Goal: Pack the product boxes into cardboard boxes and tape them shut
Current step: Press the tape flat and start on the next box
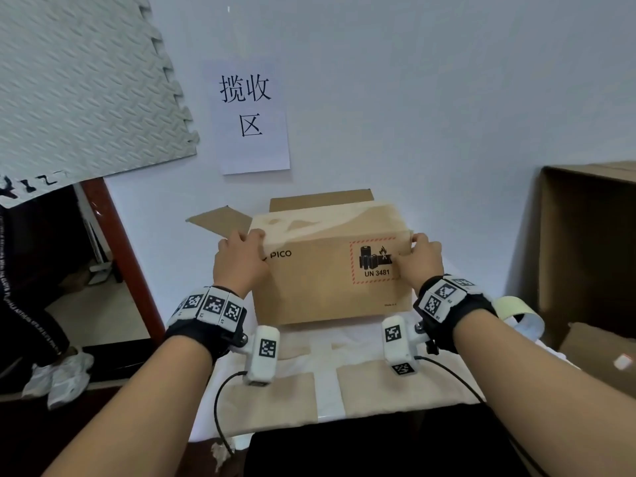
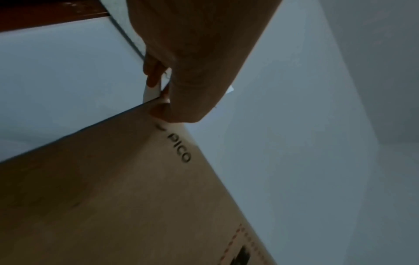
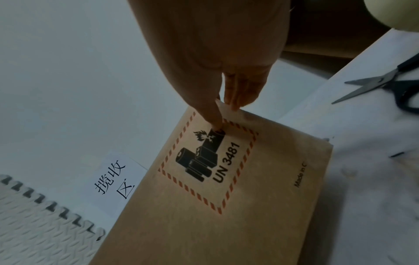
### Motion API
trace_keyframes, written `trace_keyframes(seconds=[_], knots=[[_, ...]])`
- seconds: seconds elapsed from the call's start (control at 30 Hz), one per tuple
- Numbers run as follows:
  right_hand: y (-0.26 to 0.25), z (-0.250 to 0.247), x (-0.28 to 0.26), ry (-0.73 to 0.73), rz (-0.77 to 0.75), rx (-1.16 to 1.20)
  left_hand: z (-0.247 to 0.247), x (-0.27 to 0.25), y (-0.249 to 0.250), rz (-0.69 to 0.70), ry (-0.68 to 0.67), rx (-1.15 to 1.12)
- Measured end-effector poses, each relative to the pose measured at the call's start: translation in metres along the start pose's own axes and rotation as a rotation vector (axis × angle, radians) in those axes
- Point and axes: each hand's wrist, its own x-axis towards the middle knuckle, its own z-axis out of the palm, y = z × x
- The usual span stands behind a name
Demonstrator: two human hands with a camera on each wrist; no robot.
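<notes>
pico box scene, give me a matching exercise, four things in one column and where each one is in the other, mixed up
Things:
1. PICO box
2. scissors
3. tape roll
4. paper sign

Places:
A. stuck on the wall behind the table
B. lying on the white table top, right of the box
C. held at its upper corners by the left hand and right hand
D. just beyond the right wrist, by the table's right edge

Pairs: 1-C, 2-B, 3-D, 4-A

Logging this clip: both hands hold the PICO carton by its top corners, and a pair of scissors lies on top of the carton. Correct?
Not quite. The scissors lie on the white table beside the PICO carton, as the right wrist view shows. The left hand and right hand do hold its top corners.
</notes>
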Motion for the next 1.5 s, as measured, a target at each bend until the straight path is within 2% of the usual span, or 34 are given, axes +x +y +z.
trace_keyframes(seconds=[0.1, 0.23, 0.3, 0.4, 0.47, 0.5, 0.57, 0.63, 0.7, 0.77, 0.9, 0.97, 1.03, 1.17, 1.23, 1.4, 1.5], knots=[[0.007, -0.002, -0.002, -0.026, 0.055, 0.04, -0.008, 0.004, 0.005, -0.011, -0.011, 0.164], [0.014, -0.005, -0.003, -0.054, 0.111, 0.104, -0.021, 0.006, 0.017, -0.03, -0.069, 0.179], [0.016, -0.008, -0.003, -0.034, 0.114, 0.119, -0.027, 0.009, 0.018, -0.113, -0.084, 0.011], [0.015, -0.012, -0.002, 0.03, 0.086, 0.165, -0.022, 0.02, 0.009, -0.144, 0.015, -0.257], [0.012, -0.014, -0.001, 0.09, 0.048, 0.206, -0.024, 0.016, 0.01, -0.23, 0.064, -0.679], [0.01, -0.016, -0.001, 0.129, 0.024, 0.228, -0.025, 0.011, 0.011, -0.25, 0.074, -0.842], [0.002, -0.02, -0.003, 0.21, -0.017, 0.284, -0.032, -0.001, 0.012, -0.387, 0.085, -1.086], [-0.009, -0.026, -0.006, 0.262, -0.05, 0.349, -0.035, -0.006, 0.008, -0.377, 0.011, -1.176], [-0.02, -0.034, -0.009, 0.288, -0.072, 0.402, -0.041, -0.015, 0.003, -0.289, -0.18, -1.181], [-0.031, -0.043, -0.014, 0.294, -0.089, 0.436, -0.045, -0.02, -0.002, -0.183, -0.348, -1.14], [-0.034, -0.056, -0.023, 0.296, -0.097, 0.336, -0.049, -0.034, -0.011, -0.008, -0.572, -1.077], [-0.03, -0.058, -0.027, 0.296, -0.102, 0.257, -0.047, -0.038, -0.017, 0.019, -0.713, -0.812], [-0.024, -0.058, -0.032, 0.278, -0.107, 0.195, -0.043, -0.044, -0.015, -0.004, -0.782, -0.513], [-0.019, -0.056, -0.038, 0.225, -0.132, 0.182, -0.027, -0.045, 0.007, 0.143, -0.618, 0.09], [-0.019, -0.054, -0.039, 0.18, -0.173, 0.217, -0.022, -0.039, 0.018, 0.159, -0.588, 0.277], [-0.024, -0.048, -0.042, 0.049, -0.27, 0.151, -0.016, -0.023, 0.037, 0.192, -0.563, 0.448], [-0.028, -0.039, -0.043, -0.051, -0.292, 0.145, -0.013, -0.009, 0.039, 0.168, -0.608, 0.447]])
